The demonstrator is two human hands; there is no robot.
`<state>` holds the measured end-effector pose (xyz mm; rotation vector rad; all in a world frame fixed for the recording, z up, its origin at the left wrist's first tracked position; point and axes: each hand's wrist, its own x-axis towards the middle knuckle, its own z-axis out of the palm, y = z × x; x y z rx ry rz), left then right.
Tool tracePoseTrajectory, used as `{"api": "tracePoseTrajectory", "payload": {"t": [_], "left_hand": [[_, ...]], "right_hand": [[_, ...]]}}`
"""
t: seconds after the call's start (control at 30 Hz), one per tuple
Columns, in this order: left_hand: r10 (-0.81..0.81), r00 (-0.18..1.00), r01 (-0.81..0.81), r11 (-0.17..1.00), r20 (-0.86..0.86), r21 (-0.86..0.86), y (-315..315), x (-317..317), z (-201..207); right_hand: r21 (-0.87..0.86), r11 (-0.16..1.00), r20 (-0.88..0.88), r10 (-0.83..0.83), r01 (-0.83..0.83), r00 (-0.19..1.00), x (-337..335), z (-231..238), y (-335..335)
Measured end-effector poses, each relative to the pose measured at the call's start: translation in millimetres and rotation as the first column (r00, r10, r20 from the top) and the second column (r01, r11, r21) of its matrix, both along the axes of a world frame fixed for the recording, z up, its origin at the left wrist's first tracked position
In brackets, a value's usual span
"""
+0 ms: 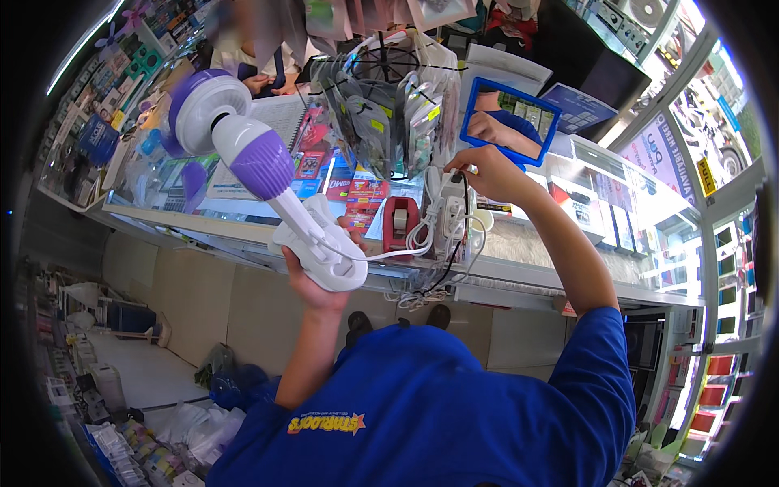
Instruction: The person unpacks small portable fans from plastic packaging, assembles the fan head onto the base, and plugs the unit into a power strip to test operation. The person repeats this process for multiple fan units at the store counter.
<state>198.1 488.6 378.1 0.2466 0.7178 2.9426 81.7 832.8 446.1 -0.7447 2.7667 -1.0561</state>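
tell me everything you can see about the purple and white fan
The fan looks plastic, with a wide white base, slim white neck, ribbed purple-and-white housing, and a round white part ahead of it with purple blades. It is tilted, head toward the upper left, near the counter. The left hand holds its base. A white cord trails rightward toward the power strip. Whether it is spinning is unclear.
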Motion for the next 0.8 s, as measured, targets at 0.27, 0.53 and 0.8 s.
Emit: {"api": "tracePoseTrajectory", "payload": {"t": [0.27,0.53,0.8], "left_hand": [[0.086,0.992,-0.087,0.996,0.092,0.003,-2,6,-10],[0.39,0.911,-0.376,0.919,0.13,-0.121,-62,21,-23],[0.524,0.851,-0.521,0.85,0.025,-0.083,-220,33,-11]], "right_hand": [[-0.191,0.98,-0.141,-0.086,0.058,0.986,23,31,-5],[-0.172,0.985,-0.711,-0.135,0.015,0.691,102,109,-56],[-0.5,0.842,-0.139,-0.308,0.201,0.941,120,68,-278]]}}
